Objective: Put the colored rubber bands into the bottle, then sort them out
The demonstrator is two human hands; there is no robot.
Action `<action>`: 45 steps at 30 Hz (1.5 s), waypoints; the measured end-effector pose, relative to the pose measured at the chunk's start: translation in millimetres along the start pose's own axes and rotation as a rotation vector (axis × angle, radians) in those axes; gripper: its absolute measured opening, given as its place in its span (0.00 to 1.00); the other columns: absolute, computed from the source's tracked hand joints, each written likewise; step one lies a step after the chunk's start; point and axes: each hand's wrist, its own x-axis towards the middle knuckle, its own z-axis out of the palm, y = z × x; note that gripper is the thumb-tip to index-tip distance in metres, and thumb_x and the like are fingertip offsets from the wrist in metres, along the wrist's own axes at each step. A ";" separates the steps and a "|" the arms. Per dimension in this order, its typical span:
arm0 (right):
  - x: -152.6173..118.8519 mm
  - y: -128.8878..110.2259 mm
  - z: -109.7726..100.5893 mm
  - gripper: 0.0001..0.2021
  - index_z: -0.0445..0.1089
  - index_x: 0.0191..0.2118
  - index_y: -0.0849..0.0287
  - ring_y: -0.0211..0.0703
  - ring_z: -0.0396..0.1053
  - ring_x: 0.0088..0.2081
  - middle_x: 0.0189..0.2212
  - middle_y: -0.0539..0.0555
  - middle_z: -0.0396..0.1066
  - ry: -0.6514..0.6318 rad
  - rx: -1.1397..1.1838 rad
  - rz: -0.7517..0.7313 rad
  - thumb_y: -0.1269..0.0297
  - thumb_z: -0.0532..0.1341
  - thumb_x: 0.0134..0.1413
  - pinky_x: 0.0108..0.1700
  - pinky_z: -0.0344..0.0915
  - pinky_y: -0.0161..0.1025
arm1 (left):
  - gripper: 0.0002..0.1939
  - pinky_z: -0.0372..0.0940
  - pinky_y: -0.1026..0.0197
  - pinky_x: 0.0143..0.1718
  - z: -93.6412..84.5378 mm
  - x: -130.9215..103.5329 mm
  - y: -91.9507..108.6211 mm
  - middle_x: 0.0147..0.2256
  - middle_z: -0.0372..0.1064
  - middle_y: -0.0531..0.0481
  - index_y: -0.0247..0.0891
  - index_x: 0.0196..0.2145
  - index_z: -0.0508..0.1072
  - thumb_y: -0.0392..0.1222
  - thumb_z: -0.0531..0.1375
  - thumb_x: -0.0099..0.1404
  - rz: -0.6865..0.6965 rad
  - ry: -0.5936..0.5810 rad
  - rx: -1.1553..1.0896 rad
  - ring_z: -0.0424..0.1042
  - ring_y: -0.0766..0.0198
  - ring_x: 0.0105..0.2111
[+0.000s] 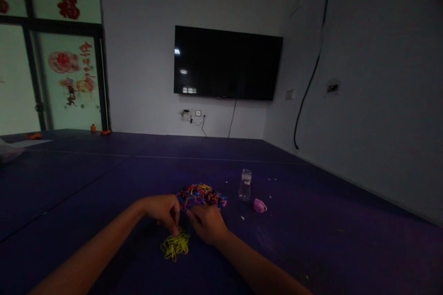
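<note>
A small heap of yellow rubber bands point(176, 245) lies on the dark blue-purple surface close to me. My left hand point(162, 212) reaches down to its upper edge, thumb and fingers pinched together at the bands; whatever is between the fingertips is hidden. Just beyond, a larger pile of rubber bands in mixed colours point(200, 193) spreads out. At the near edge of that pile rests my right hand point(208, 224), its fingers bent and drawn together. I cannot make out what those fingers hold.
Right of the mixed pile stands a clear bottle point(245, 188) without its cap. A pink lid with a loop point(259, 205) lies beside it, with several white scraps nearby. A plastic bag point(10, 151) is at the far left. A wall bounds the right side.
</note>
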 end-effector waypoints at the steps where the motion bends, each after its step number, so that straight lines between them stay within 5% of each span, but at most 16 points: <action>1: -0.1 0.1 0.2 0.19 0.66 0.25 0.59 0.35 0.68 0.24 0.21 0.51 0.71 0.002 0.001 0.001 0.61 0.46 0.63 0.25 0.51 0.32 | 0.11 0.48 0.69 0.13 1.0 0.4 0.3 0.14 0.65 0.57 0.40 0.20 0.76 0.48 0.70 0.39 0.004 0.005 0.009 0.56 0.73 0.12; 9: 1.9 8.6 2.2 0.19 0.65 0.25 0.59 0.36 0.66 0.24 0.22 0.51 0.69 0.161 -0.031 0.130 0.62 0.45 0.64 0.26 0.51 0.34 | 0.17 0.52 0.68 0.19 5.5 6.9 -7.0 0.16 0.65 0.57 0.36 0.19 0.72 0.52 0.69 0.39 0.102 0.158 -0.009 0.59 0.71 0.18; 13: 3.5 23.9 1.1 0.18 0.66 0.26 0.59 0.38 0.66 0.28 0.24 0.53 0.68 0.329 0.011 0.243 0.62 0.46 0.63 0.31 0.55 0.33 | 0.18 0.56 0.67 0.23 7.1 26.7 -16.7 0.18 0.64 0.56 0.36 0.20 0.70 0.54 0.61 0.53 0.201 0.549 -0.019 0.61 0.70 0.20; 16: 4.7 38.4 0.1 0.16 0.68 0.29 0.60 0.40 0.66 0.32 0.27 0.55 0.69 0.384 0.070 0.305 0.64 0.47 0.62 0.36 0.59 0.35 | 0.17 0.63 0.61 0.35 12.4 39.8 -28.7 0.29 0.72 0.50 0.37 0.28 0.73 0.52 0.53 0.62 0.270 0.883 0.111 0.69 0.63 0.32; 18: 5.4 47.3 0.5 0.14 0.70 0.30 0.60 0.41 0.67 0.35 0.31 0.56 0.70 0.365 0.116 0.342 0.66 0.48 0.61 0.39 0.61 0.36 | 0.15 0.62 0.55 0.45 16.9 44.6 -38.6 0.37 0.73 0.47 0.39 0.35 0.74 0.48 0.50 0.64 0.333 0.986 0.264 0.69 0.59 0.41; 24: 6.6 61.5 9.0 0.14 0.73 0.35 0.61 0.45 0.66 0.42 0.37 0.58 0.71 0.177 0.115 0.497 0.76 0.51 0.52 0.45 0.60 0.37 | 0.16 0.55 0.48 0.55 24.3 51.0 -60.6 0.50 0.69 0.49 0.43 0.46 0.71 0.42 0.49 0.66 0.302 0.834 0.621 0.58 0.56 0.56; 30: 6.5 59.5 11.9 0.15 0.74 0.40 0.59 0.46 0.64 0.47 0.40 0.57 0.71 -0.002 0.060 0.461 0.75 0.52 0.53 0.49 0.56 0.38 | 0.16 0.54 0.46 0.56 25.5 50.6 -59.2 0.52 0.66 0.51 0.45 0.48 0.70 0.43 0.50 0.66 0.207 0.744 0.695 0.55 0.55 0.58; 38: 6.9 55.3 9.2 0.15 0.73 0.42 0.58 0.45 0.64 0.48 0.41 0.56 0.72 -0.051 0.054 0.442 0.74 0.52 0.54 0.49 0.56 0.37 | 0.15 0.54 0.46 0.57 25.0 52.3 -63.0 0.54 0.65 0.49 0.41 0.46 0.71 0.42 0.49 0.66 0.143 0.833 0.728 0.56 0.54 0.58; 45: 8.6 52.3 8.1 0.16 0.73 0.43 0.58 0.46 0.64 0.48 0.41 0.57 0.71 -0.065 0.024 0.400 0.75 0.50 0.54 0.49 0.56 0.39 | 0.18 0.52 0.46 0.58 25.0 51.8 -62.8 0.59 0.57 0.52 0.48 0.52 0.66 0.47 0.47 0.68 0.241 0.722 0.738 0.49 0.55 0.61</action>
